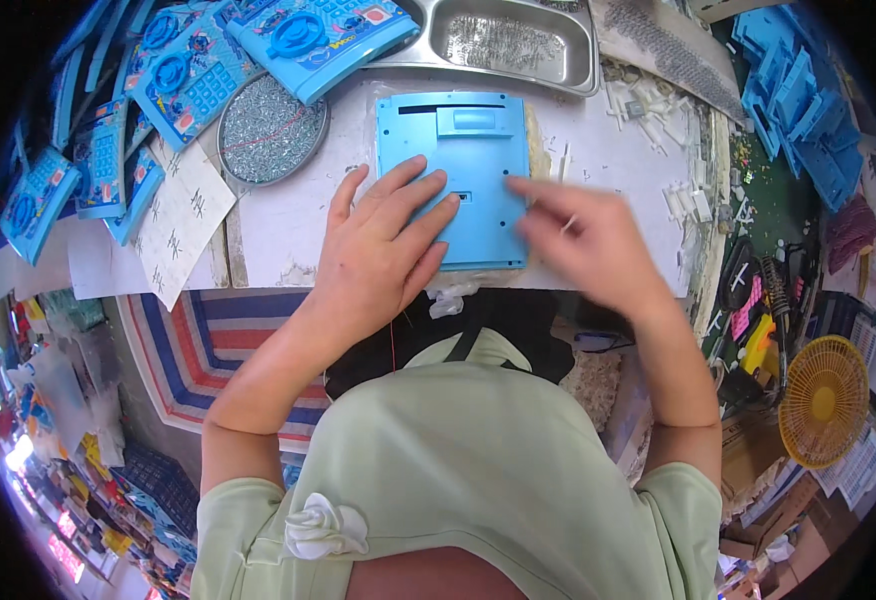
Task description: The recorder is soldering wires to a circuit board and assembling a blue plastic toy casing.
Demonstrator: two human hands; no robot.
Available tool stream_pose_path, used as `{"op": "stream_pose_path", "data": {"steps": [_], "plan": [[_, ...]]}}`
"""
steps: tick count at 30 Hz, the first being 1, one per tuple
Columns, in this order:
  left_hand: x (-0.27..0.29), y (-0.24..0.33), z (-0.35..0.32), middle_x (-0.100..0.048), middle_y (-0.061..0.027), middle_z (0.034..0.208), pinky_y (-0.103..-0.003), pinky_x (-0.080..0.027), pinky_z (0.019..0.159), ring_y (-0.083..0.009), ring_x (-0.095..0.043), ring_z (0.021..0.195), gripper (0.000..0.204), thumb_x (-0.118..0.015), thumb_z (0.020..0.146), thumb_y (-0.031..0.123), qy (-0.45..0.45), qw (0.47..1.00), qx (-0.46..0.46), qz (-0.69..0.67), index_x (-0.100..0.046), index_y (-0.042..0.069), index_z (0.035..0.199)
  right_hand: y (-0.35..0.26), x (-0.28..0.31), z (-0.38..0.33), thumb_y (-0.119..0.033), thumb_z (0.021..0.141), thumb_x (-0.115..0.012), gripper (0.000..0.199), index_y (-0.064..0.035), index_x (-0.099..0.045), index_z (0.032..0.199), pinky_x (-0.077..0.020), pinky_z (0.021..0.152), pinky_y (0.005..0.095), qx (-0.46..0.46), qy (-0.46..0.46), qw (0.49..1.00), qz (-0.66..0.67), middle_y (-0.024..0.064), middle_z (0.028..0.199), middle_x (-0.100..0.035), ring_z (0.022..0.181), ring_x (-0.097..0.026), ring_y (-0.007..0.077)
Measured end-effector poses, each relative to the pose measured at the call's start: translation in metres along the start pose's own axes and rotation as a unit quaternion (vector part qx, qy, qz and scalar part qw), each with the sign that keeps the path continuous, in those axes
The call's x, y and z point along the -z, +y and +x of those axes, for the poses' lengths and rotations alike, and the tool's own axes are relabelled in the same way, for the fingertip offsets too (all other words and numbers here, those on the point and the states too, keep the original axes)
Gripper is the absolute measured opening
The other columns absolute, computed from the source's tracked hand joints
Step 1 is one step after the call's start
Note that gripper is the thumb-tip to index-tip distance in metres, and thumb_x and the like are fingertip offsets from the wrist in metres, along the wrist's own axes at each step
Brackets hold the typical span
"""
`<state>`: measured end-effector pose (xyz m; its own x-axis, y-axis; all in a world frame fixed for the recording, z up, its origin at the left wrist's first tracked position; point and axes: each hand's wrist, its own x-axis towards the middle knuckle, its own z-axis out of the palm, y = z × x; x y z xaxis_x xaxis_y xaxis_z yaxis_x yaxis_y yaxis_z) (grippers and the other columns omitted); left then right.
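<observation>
A light-blue plastic casing (478, 235) lies flat on the table in front of me, its back side up, with small screw holes and a raised block near its far edge. My left hand (383, 235) rests on its left part, fingers spread and pressing down, holding nothing. At the casing's right edge is my right hand (588, 240), blurred by motion, index finger and thumb close to the holes. A thin white plastic piece (571, 224) shows among its curled fingers. What the casing contains is hidden.
A round dish of screws (274, 130) stands left of the casing. Behind it is a metal tray (513, 45) with small metal parts. Printed blue casings (193, 85) pile up at the far left. White plastic parts (643, 110) lie right; more blue parts (798, 95) sit far right.
</observation>
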<state>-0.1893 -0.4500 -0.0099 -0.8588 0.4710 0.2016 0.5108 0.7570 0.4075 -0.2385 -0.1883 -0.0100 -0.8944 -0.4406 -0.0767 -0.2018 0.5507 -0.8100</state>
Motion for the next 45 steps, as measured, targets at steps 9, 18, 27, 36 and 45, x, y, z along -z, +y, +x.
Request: {"op": "stream_pose_path", "data": {"steps": [9, 18, 27, 36, 45], "plan": [[-0.005, -0.009, 0.000, -0.060, -0.0111, 0.135, -0.057, -0.038, 0.111, -0.0338, -0.051, 0.135, 0.042, -0.071, 0.085, 0.012, 0.008, 0.997, -0.014, -0.075, -0.066, 0.011, 0.127, 0.015, 0.029, 0.067, -0.013, 0.096, -0.066, 0.013, -0.0076, -0.056, 0.091, -0.0492, 0.052, 0.0205, -0.213, -0.123, 0.953, 0.178, 0.0008, 0.073, -0.066, 0.061, -0.064, 0.0078], [-0.012, -0.012, 0.000, -0.062, -0.0124, 0.133, -0.057, -0.040, 0.111, -0.0359, -0.053, 0.133, 0.042, -0.071, 0.084, 0.013, 0.040, 0.996, -0.026, -0.071, -0.067, 0.010, 0.126, -0.001, 0.034, 0.080, -0.010, 0.095, -0.064, 0.014, -0.0053, -0.053, 0.088, -0.0567, 0.056, 0.0269, -0.240, -0.165, 0.949, 0.123, 0.0076, 0.077, -0.067, 0.063, -0.068, 0.0152], [-0.013, -0.016, -0.011, -0.057, -0.0148, 0.140, -0.057, -0.038, 0.113, -0.0357, -0.047, 0.138, 0.054, -0.074, 0.082, 0.020, 0.030, 0.991, -0.034, -0.128, -0.061, 0.007, 0.133, -0.004, 0.035, 0.087, -0.008, 0.095, -0.063, 0.014, -0.0049, -0.051, 0.089, -0.0560, 0.056, 0.0272, -0.276, -0.189, 0.936, 0.107, 0.0087, 0.080, -0.067, 0.065, -0.068, 0.0162], [-0.002, -0.059, -0.019, -0.068, -0.0083, 0.108, -0.044, -0.050, 0.091, -0.0289, -0.064, 0.105, 0.024, -0.071, 0.085, 0.010, 0.183, 0.952, 0.036, -0.244, -0.069, 0.006, 0.109, -0.103, -0.014, 0.121, -0.005, 0.085, -0.065, 0.004, -0.0025, -0.063, 0.087, -0.0557, 0.061, 0.0371, 0.261, -0.041, 0.940, -0.215, 0.0132, 0.075, -0.067, 0.068, -0.069, 0.0271], [0.050, -0.135, -0.060, -0.063, -0.0068, 0.073, -0.036, -0.049, 0.063, -0.0236, -0.063, 0.065, 0.004, -0.071, 0.082, 0.006, 0.283, 0.927, 0.245, -0.035, -0.068, 0.005, 0.085, -0.120, -0.055, 0.172, -0.013, 0.082, -0.065, 0.014, -0.0075, -0.069, 0.094, -0.0577, 0.068, 0.0459, 0.187, -0.164, 0.856, -0.453, 0.0152, 0.092, -0.071, 0.084, -0.070, 0.0335]]}}
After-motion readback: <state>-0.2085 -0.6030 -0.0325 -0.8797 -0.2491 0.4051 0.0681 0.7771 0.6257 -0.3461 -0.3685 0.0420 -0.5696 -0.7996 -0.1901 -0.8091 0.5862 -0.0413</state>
